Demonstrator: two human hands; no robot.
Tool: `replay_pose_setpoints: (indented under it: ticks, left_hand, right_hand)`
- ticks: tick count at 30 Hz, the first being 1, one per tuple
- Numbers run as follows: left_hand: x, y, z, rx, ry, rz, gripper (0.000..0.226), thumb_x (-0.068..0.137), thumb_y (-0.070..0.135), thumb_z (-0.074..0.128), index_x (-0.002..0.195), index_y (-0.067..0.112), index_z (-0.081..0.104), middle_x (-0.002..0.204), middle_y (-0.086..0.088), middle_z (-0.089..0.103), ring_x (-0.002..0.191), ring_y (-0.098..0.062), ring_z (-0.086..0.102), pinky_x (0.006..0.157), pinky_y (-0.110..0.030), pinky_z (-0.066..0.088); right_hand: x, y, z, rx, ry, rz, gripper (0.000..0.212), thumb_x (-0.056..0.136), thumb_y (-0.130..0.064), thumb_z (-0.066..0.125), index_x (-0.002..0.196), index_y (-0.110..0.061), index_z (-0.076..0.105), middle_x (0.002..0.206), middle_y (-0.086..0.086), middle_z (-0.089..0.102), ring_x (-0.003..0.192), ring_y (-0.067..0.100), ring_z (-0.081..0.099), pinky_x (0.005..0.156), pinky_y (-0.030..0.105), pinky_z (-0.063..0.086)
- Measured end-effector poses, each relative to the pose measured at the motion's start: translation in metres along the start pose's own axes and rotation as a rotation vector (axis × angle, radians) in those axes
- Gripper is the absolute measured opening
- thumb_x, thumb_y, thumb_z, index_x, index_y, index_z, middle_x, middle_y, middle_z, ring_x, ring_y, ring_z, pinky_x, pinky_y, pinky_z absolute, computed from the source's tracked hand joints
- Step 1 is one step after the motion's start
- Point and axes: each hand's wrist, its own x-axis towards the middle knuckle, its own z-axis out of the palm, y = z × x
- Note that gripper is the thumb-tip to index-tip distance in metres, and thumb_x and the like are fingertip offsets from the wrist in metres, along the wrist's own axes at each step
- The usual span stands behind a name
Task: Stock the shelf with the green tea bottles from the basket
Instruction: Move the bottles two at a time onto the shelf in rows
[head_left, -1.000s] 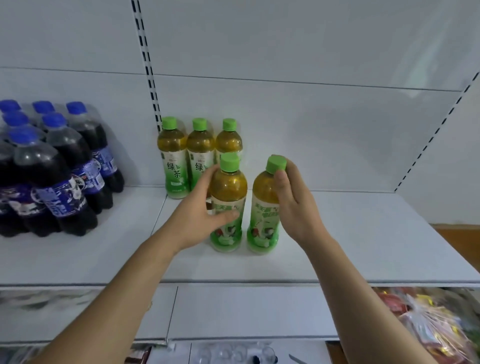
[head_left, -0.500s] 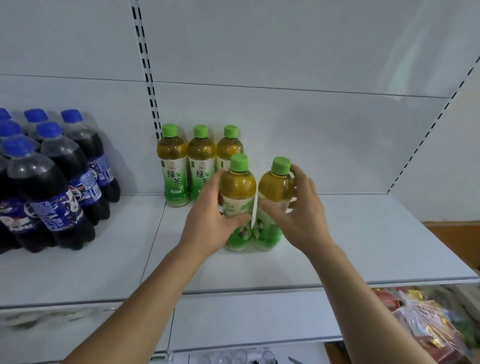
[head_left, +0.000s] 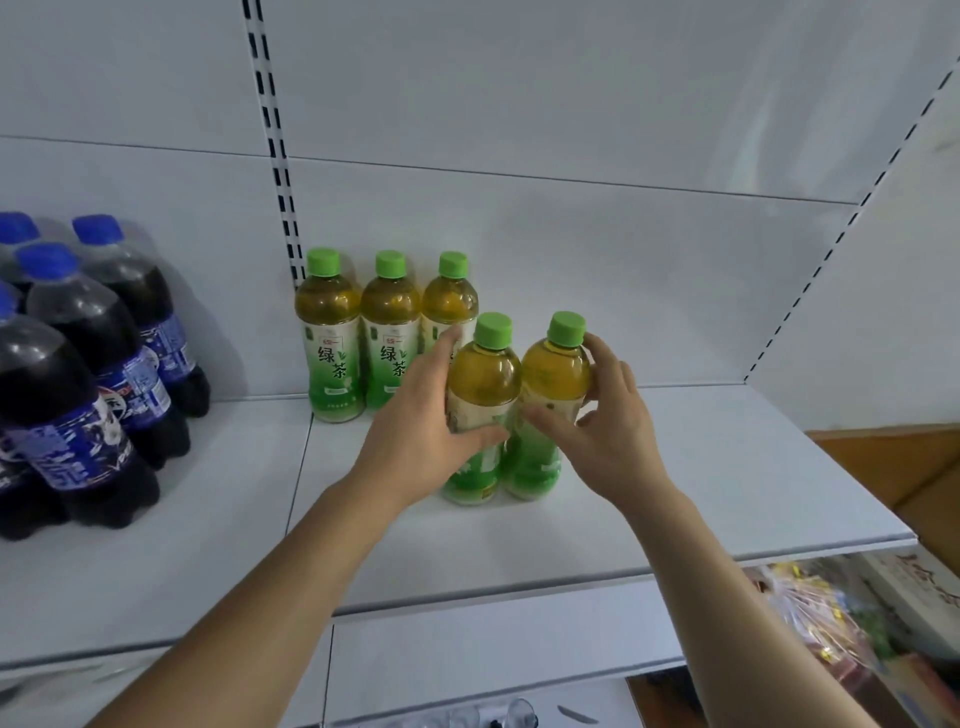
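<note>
Three green tea bottles (head_left: 390, 332) with green caps stand in a row at the back of the white shelf (head_left: 727, 483). In front of them two more stand upright, side by side and touching. My left hand (head_left: 415, 436) grips the left front bottle (head_left: 484, 379) around its middle. My right hand (head_left: 608, 421) grips the right front bottle (head_left: 556, 374), thumb across the front and fingers behind. The basket is not in view.
Several dark soda bottles (head_left: 78, 384) with blue caps crowd the left end of the shelf. A slotted upright (head_left: 272, 130) runs up the back panel. Bagged goods (head_left: 841, 629) lie on the lower level at right. The shelf's front edge (head_left: 571, 577) is close to me.
Both front bottles have been pushed back and together on the shelf. My right hand slid from the cap down to the bottle's body.
</note>
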Motion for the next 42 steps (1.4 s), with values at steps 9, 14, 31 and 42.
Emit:
replay_pose_setpoints:
  ticks: [9, 14, 31, 42]
  left_hand:
    - [0.02, 0.003, -0.005, 0.031, -0.247, 0.014, 0.108, 0.09, 0.034, 0.087, 0.162, 0.048, 0.008, 0.158, 0.014, 0.049, 0.132, -0.01, 0.058, 0.12, -0.044, 0.048]
    - [0.034, 0.008, 0.005, 0.144, -0.156, 0.051, 0.116, 0.088, 0.044, 0.088, 0.166, 0.049, 0.003, 0.174, 0.011, 0.032, 0.153, -0.019, 0.046, 0.123, -0.053, 0.043]
    - [0.078, 0.022, 0.016, 0.94, 0.039, 0.413, 0.133, 0.078, 0.061, 0.087, 0.173, 0.019, 0.004, 0.181, -0.01, 0.011, 0.167, -0.037, 0.01, 0.129, -0.069, 0.022]
    - [0.111, 0.014, 0.015, 1.033, 0.077, 0.445, 0.116, 0.082, 0.05, 0.089, 0.169, 0.007, 0.026, 0.171, -0.015, 0.035, 0.159, -0.037, 0.032, 0.131, -0.062, 0.021]
  right_hand:
    - [0.008, 0.019, -0.022, 0.141, -0.254, -0.054, 0.094, 0.098, -0.018, 0.078, 0.167, -0.05, 0.023, 0.142, -0.021, 0.065, 0.128, 0.009, 0.067, 0.103, 0.043, 0.062]
    - [0.028, 0.034, -0.008, 0.125, -0.154, -0.077, 0.094, 0.095, -0.027, 0.082, 0.167, -0.043, 0.024, 0.141, -0.01, 0.064, 0.119, 0.009, 0.068, 0.093, 0.042, 0.065]
    - [0.067, 0.082, 0.003, -0.038, -0.182, -0.239, 0.122, 0.096, -0.042, 0.077, 0.168, -0.049, -0.021, 0.162, 0.002, 0.053, 0.132, 0.028, 0.065, 0.1, 0.055, 0.059]
    - [0.075, 0.09, 0.02, -0.133, -0.123, -0.185, 0.124, 0.098, -0.034, 0.079, 0.166, -0.048, -0.025, 0.14, 0.007, 0.07, 0.108, 0.032, 0.074, 0.085, 0.053, 0.063]
